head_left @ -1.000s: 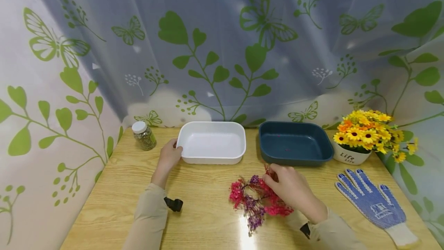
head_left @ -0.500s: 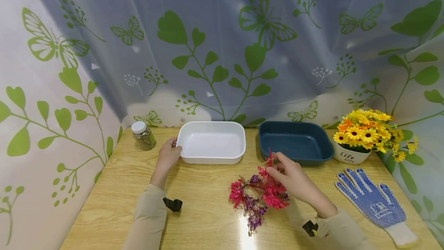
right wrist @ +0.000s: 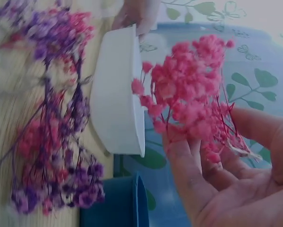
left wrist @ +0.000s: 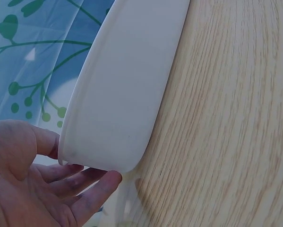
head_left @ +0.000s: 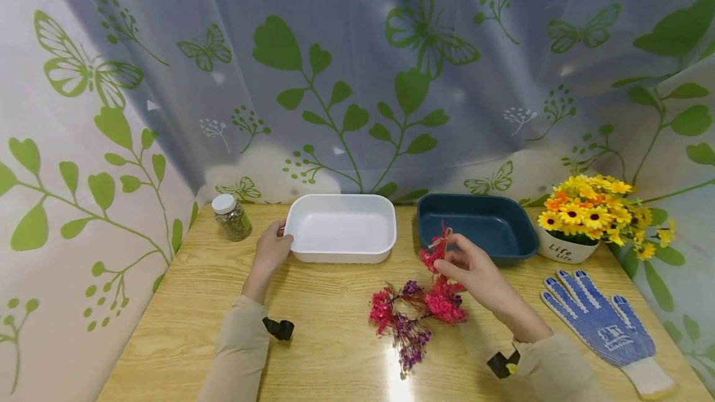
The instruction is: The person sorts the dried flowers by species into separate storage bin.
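My right hand [head_left: 475, 273] pinches a small tied bunch of pink dried flowers [right wrist: 193, 85] by its stems, held up in front of the dark blue basin [head_left: 475, 228]. In the head view the stems and twine [head_left: 444, 234] stick up past the fingertips. Below on the table lies a loose pile of pink and purple dried flowers [head_left: 410, 334]. My left hand [head_left: 272, 250] grips the left end of the white basin [head_left: 342, 259], thumb at the rim and fingers against the end wall [left wrist: 117, 94].
A jar with a white lid [head_left: 232, 219] stands at the back left. Yellow artificial flowers [head_left: 592, 209] in a white pot [head_left: 566, 250] stand right of the blue basin. A blue and white work glove [head_left: 606, 327] lies at the right. The printed curtain [head_left: 346, 166] hangs behind.
My right hand has lifted the pink bunch up from the pile and moved slightly to the right, bringing it before the blue basin. The left hand stays at the white basin.
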### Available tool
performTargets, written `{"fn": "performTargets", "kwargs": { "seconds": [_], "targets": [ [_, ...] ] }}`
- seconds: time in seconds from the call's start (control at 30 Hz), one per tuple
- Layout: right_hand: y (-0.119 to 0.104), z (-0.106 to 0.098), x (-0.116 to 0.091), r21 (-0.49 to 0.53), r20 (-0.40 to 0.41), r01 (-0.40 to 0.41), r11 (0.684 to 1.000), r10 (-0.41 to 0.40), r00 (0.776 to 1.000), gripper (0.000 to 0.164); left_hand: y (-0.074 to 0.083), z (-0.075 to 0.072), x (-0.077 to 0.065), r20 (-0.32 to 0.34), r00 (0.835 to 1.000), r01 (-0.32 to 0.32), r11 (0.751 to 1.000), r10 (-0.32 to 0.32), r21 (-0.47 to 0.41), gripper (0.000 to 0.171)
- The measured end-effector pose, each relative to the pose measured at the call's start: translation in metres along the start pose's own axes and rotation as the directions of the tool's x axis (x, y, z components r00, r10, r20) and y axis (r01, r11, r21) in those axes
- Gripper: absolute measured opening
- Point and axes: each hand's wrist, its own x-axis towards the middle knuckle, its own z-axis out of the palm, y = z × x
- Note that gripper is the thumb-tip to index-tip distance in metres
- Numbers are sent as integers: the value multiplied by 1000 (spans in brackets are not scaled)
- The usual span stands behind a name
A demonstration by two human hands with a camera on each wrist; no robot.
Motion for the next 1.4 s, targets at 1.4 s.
{"fn": "performTargets", "kwargs": {
  "seconds": [1.4],
  "targets": [
    [-25,4,56,699,299,-232,676,18,954,44,-3,-25,7,237,964,196,924,-120,-327,57]
  ]
}}
